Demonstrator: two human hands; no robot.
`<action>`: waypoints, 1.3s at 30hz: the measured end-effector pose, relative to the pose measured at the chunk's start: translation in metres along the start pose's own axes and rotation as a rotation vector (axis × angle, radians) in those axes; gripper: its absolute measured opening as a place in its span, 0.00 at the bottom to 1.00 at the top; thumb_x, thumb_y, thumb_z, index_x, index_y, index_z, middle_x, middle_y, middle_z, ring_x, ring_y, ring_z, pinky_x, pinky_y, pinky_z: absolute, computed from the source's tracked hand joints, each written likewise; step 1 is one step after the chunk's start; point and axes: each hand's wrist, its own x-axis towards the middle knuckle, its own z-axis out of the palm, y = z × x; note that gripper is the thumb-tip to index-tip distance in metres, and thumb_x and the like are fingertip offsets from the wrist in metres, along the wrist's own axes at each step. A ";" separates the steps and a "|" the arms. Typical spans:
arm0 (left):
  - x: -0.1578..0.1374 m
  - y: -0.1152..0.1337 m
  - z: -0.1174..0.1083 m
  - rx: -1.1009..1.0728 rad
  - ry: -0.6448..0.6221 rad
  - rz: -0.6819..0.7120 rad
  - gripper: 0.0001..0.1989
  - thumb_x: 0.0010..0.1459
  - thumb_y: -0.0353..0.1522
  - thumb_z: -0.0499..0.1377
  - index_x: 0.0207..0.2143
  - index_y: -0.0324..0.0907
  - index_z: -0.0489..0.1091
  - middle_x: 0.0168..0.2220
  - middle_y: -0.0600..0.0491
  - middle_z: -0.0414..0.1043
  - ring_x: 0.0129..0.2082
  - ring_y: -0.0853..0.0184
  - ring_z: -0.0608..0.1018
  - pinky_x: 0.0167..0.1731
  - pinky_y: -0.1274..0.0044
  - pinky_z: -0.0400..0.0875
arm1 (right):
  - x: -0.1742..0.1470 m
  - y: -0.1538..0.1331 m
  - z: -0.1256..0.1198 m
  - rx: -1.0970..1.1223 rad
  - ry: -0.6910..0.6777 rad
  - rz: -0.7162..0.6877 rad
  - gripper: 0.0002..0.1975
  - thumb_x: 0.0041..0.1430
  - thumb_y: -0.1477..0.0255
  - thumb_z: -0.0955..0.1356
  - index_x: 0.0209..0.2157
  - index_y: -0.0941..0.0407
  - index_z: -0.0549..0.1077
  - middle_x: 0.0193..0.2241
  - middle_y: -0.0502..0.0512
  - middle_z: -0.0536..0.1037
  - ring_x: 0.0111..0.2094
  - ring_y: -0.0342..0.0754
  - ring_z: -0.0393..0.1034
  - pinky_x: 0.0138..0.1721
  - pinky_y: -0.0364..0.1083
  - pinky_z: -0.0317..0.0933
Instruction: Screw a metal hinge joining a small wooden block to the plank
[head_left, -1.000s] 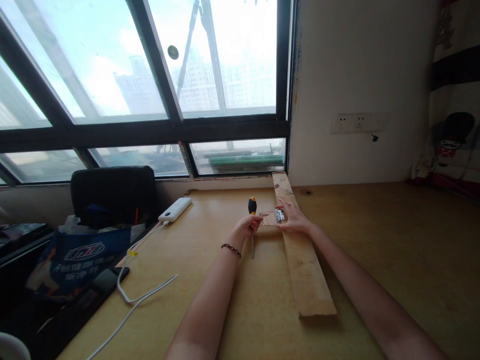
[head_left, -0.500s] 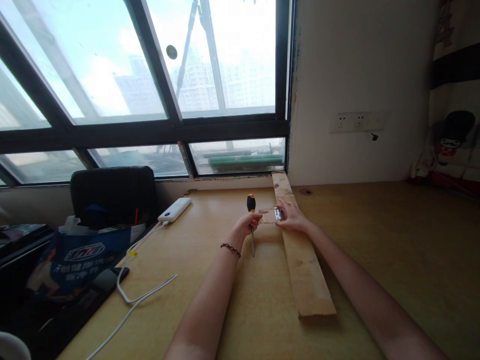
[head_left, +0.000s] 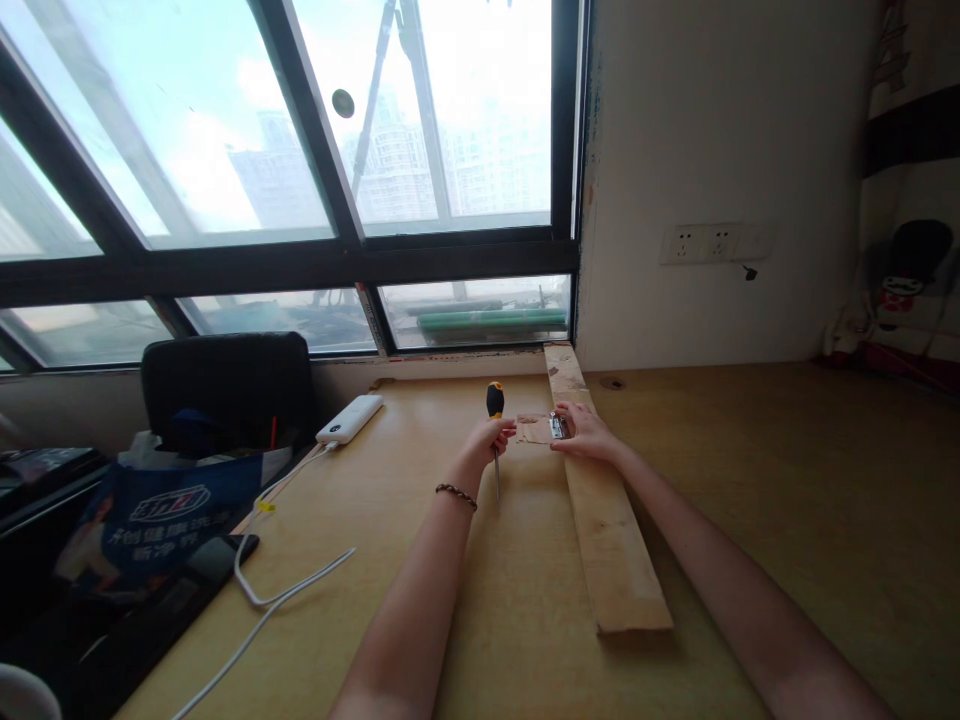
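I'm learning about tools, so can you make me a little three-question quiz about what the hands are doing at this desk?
1. True or false: the left hand holds a screwdriver with its handle pointing up.
2. What does the right hand touch? A) the white power bank B) the small metal hinge on the wooden plank C) the wall sockets
3. Fill in: the white cable runs from the power bank across the ____.

Key: 1 true; 2 B; 3 desk.
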 end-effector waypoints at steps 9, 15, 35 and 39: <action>-0.031 0.065 0.015 -0.431 0.140 0.781 0.21 0.37 0.43 0.64 0.21 0.40 0.57 0.16 0.62 0.58 0.14 0.81 0.63 0.15 0.86 0.56 | -0.001 -0.004 -0.003 -0.005 -0.001 0.002 0.36 0.34 0.60 0.72 0.47 0.54 0.61 0.46 0.57 0.68 0.49 0.53 0.59 0.47 0.51 0.53; -0.043 0.089 0.067 -0.492 -0.020 0.792 0.20 0.37 0.39 0.65 0.18 0.40 0.56 0.14 0.63 0.55 0.15 0.81 0.63 0.18 0.84 0.57 | 0.001 -0.003 -0.003 -0.024 -0.001 -0.004 0.36 0.33 0.59 0.72 0.47 0.55 0.62 0.46 0.57 0.69 0.48 0.53 0.59 0.47 0.50 0.53; -0.015 0.053 0.094 -0.287 -0.087 0.828 0.17 0.41 0.38 0.63 0.18 0.40 0.56 0.14 0.62 0.52 0.14 0.80 0.60 0.16 0.84 0.55 | 0.003 -0.001 -0.002 -0.036 -0.007 0.000 0.37 0.34 0.57 0.71 0.48 0.54 0.62 0.46 0.57 0.68 0.48 0.53 0.59 0.48 0.51 0.52; -0.014 0.052 0.094 -0.282 -0.081 0.825 0.17 0.42 0.38 0.62 0.19 0.39 0.57 0.14 0.62 0.52 0.14 0.80 0.59 0.16 0.84 0.55 | 0.003 -0.001 -0.002 -0.039 -0.005 0.002 0.37 0.34 0.57 0.71 0.48 0.55 0.62 0.46 0.57 0.68 0.49 0.53 0.59 0.48 0.50 0.52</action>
